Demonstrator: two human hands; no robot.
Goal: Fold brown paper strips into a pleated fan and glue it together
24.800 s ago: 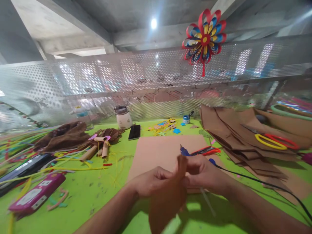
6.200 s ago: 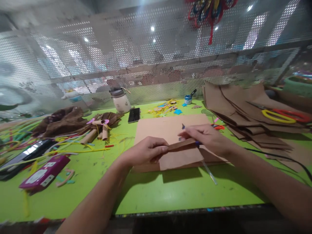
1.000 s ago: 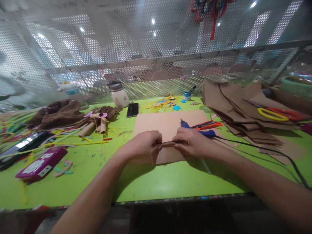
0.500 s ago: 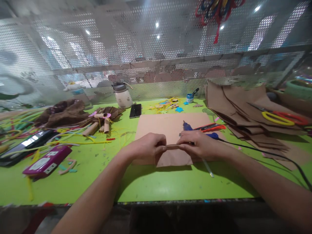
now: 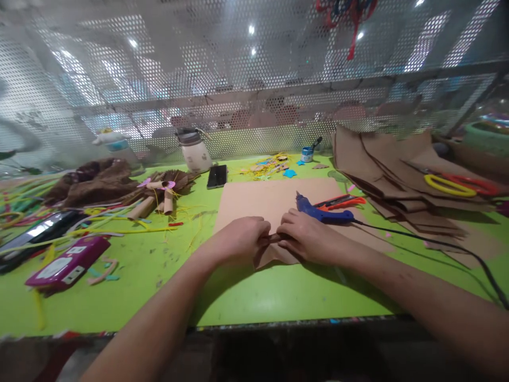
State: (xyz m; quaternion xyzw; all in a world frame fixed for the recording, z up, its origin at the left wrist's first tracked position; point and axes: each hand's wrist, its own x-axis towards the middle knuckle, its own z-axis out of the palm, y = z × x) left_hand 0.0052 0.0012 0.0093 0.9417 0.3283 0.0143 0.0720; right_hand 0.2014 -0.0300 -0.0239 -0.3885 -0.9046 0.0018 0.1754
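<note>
A small piece of brown paper [image 5: 276, 255] is pinched between both hands, its far edge folded or rolled into a narrow strip. My left hand [image 5: 248, 236] is closed on the left end of that strip. On the right end, my right hand [image 5: 304, 236] is closed with bent fingers. Beneath them lies a larger sheet of brown paper [image 5: 270, 199]. Just beyond my right hand rests a blue glue gun [image 5: 328, 214], its black cord running off right. An orange-handled tool [image 5: 342, 201] lies behind the glue gun.
Stacked brown paper [image 5: 382, 175] with yellow-and-red scissors [image 5: 453, 184] stands right. A phone [image 5: 217, 176], a bottle [image 5: 194, 151] and a small blue jar [image 5: 307, 154] are at the back. Left are paper rolls [image 5: 168, 201], a purple power strip [image 5: 69, 263] and yellow strands.
My right hand has moved left, closer to my left hand, covering more of the small paper. More of the glue gun shows now. The view has shifted slightly.
</note>
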